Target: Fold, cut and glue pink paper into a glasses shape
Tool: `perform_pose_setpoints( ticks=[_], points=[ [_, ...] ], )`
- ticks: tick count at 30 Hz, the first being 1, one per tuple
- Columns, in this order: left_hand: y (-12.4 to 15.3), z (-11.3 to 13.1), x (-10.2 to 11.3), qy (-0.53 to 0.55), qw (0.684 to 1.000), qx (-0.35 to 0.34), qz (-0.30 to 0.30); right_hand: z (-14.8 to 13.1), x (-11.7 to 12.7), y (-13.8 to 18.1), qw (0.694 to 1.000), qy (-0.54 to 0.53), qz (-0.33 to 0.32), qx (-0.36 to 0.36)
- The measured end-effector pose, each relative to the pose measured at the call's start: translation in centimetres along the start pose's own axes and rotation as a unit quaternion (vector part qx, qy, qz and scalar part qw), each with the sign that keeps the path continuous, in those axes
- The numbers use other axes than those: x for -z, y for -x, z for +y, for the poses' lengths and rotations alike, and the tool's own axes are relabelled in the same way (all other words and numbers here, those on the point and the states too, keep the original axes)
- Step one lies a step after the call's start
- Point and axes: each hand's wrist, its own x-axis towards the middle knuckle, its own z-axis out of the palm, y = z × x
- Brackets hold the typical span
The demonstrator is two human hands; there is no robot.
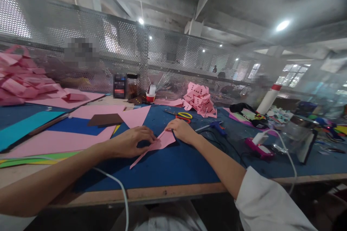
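A small piece of pink paper [165, 142] lies on the blue mat in front of me, with a narrow strip along its upper edge that looks folded. My left hand [134, 141] has its fingers and thumb closed on the left part of this strip, whose end sticks out toward me. At the upper right corner, my right hand [180, 129] pinches the same paper, its fingertips bent down over the edge. Just beyond the right hand are scissors [184, 115] with yellow and red handles. To its right rests a blue glue gun [217, 127].
Pink sheets [81, 139], blue and brown pieces lie left. Heaps of folded pink paper [27, 79] and dotted pink pieces [199, 99] stand farther back. A magenta power strip [258, 148] with a white plug sits right. A white cable [119, 182] crosses the table's front edge.
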Motion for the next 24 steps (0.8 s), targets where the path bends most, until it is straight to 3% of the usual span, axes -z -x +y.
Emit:
perform_pose_setpoints(
  ticks=[24],
  points=[
    [0.08, -0.09, 0.19, -0.003, 1.0, 0.011, -0.025, 0.04, -0.19, 0.01, 0.999, 0.014, 0.0, -0.035]
  ],
)
